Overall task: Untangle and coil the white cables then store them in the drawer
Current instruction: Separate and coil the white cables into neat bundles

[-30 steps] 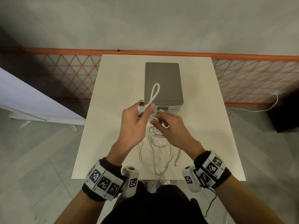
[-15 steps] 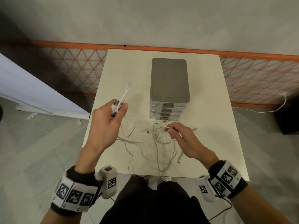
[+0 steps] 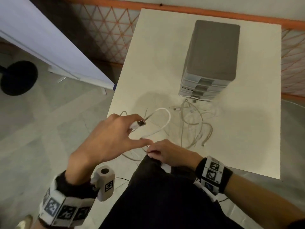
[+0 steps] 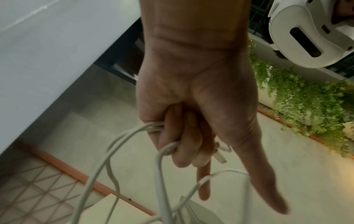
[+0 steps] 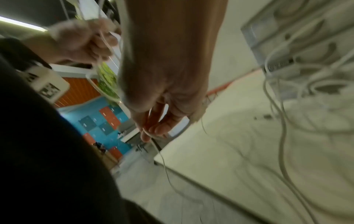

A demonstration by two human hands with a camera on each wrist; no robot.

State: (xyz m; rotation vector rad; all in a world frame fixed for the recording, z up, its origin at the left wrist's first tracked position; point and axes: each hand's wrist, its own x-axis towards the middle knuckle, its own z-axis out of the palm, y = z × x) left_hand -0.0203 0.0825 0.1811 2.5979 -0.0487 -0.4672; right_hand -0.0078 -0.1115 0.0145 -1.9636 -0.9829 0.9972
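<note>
**Early stage: one cable being pulled free, nothing coiled or stored**

Left hand (image 3: 107, 139) grips folded loops of one white cable (image 3: 162, 120), fingers curled round it, USB plug (image 3: 139, 123) poking out past the fingertips, thumb stretched out. Right hand (image 3: 166, 152), touching the left thumb tip, pinches a thin strand of the same run at the near surface (image 3: 148, 63) edge. The tangled cables (image 3: 193, 119) lie ahead and right of both hands, still knotted. Drawer unit (image 3: 212, 52) beyond them; all drawers look closed. Left to do, by my read: separating, coiling, opening a drawer, storing.
</note>
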